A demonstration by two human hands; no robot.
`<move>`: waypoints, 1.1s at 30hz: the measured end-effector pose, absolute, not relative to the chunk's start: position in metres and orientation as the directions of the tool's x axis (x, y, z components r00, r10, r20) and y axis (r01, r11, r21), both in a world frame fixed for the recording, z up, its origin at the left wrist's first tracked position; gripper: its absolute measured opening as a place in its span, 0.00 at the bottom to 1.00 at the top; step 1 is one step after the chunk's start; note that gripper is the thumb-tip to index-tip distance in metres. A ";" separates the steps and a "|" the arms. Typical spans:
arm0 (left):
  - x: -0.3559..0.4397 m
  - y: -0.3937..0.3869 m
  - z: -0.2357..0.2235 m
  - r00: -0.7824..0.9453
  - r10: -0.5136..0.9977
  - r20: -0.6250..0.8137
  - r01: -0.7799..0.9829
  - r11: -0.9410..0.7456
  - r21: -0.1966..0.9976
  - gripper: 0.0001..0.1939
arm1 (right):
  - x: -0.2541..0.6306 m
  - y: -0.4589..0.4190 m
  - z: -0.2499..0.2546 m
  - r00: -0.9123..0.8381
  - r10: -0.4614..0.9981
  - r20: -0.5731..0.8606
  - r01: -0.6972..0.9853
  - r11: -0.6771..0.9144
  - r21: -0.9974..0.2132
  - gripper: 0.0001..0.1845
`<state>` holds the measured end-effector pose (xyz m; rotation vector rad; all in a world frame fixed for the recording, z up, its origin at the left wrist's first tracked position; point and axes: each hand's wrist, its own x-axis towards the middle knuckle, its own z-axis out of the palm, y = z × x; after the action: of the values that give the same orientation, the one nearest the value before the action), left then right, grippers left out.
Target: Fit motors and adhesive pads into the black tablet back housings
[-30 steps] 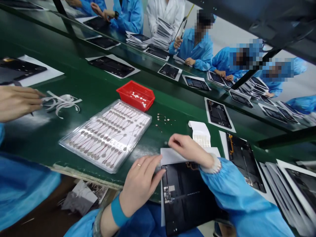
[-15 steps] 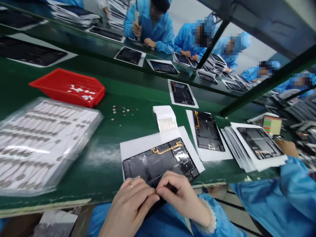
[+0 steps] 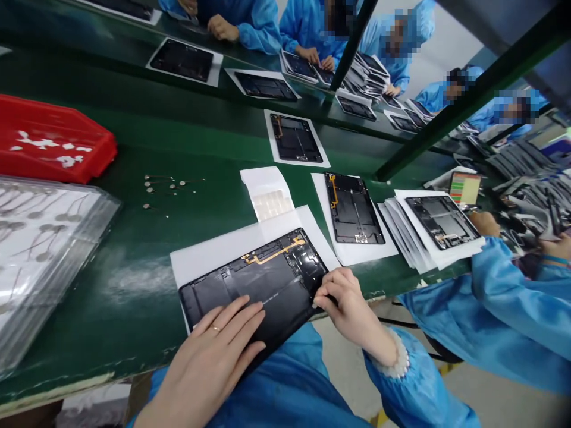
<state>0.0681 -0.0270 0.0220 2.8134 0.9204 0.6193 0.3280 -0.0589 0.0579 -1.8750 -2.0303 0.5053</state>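
A black tablet housing [image 3: 267, 285] with an orange flex cable [image 3: 276, 252] lies on a white sheet [image 3: 214, 252] at the table's front edge, its near side reaching over that edge. Flat across the housing's lower left part rests my left hand [image 3: 214, 351], fingers stretched out, a ring on one of them. At the housing's right end, my right hand [image 3: 343, 303] is closed in a pinch against the rim. Whatever its fingertips hold, if anything, is too small to make out. Behind the sheet sits a strip of pale stickers [image 3: 272, 202].
Small round parts with wires [image 3: 172, 185] lie loose left of the stickers. Further left are a red bin [image 3: 53, 137] and a clear tray [image 3: 49, 238] of similar parts. Right stand another housing [image 3: 357, 208] and a sheet-lined stack [image 3: 441, 223]. Co-workers in blue sit opposite and at right.
My hands have moved apart: the left now lies flat on the housing, the right has shifted to its right end. The camera view has turned, so the table's things appear further left.
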 end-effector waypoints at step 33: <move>0.010 -0.037 0.003 0.859 0.352 0.371 0.349 -0.934 0.078 0.19 | 0.356 -0.028 0.033 0.184 0.965 0.189 0.981 -0.168 -0.096 0.10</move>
<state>0.0096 -0.0369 0.0026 3.0216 0.5695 0.6049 0.3561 -0.0281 0.0333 -2.2580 -1.8869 -0.1239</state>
